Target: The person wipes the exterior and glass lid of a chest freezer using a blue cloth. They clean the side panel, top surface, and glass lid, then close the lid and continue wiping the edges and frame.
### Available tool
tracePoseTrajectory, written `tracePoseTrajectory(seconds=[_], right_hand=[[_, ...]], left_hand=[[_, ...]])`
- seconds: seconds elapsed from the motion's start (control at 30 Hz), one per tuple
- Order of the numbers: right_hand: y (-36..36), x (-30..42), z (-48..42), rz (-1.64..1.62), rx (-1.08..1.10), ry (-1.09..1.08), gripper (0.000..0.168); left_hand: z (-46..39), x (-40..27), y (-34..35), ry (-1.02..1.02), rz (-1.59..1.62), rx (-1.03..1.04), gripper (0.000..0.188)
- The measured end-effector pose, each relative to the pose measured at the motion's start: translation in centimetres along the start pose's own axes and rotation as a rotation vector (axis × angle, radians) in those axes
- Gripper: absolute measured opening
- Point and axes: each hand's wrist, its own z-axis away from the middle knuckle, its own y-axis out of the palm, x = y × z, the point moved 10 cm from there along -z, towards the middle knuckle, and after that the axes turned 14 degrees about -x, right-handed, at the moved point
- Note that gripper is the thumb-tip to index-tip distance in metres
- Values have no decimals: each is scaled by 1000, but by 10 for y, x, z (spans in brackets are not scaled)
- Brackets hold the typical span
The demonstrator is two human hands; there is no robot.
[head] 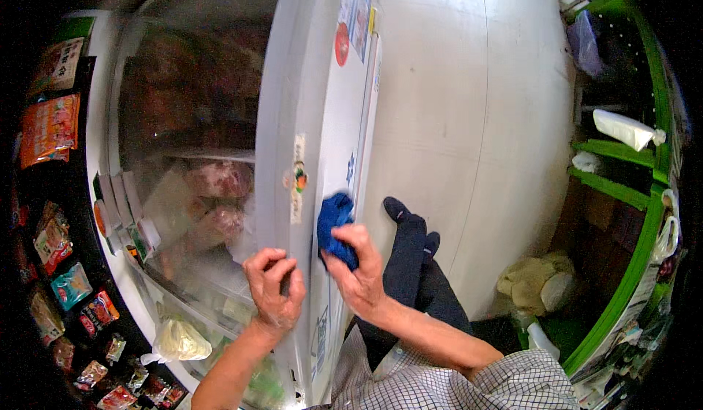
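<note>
My right hand (361,281) grips a crumpled blue cloth (333,219) against the white front side of a chest freezer (343,113). Over the freezer's pale rim (280,108) is my left hand (274,294), its fingers loosely curled and apart, with nothing visible in them. Whether that hand touches the rim is hard to tell. A worn sticker strip (298,190) runs along the rim just beyond both hands. Left of the rim, a hazy glass top (181,262) covers bagged reddish frozen goods (222,179).
Packaged snacks (71,286) hang or lie on a dark display at far left. A tied plastic bag (181,339) rests at the freezer's far edge. Pale floor (434,108) lies to the right, then green shelving (615,187) with a white bottle (626,129). A beige bundle (533,281) sits below.
</note>
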Motion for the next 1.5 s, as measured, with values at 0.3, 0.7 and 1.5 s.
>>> tracePoseTrajectory(seconds=[0.3,0.7,1.5], right_hand=[[44,49,-80,154,0,-401,52],[79,92,-341,290,-223,-650,38],[160,153,-390,867,76,-1201,14]], left_hand=[[-6,-2,-2,15,16,15,41],[1,4,1,8,-10,-10,39],[3,0,8,46,-30,95,42]])
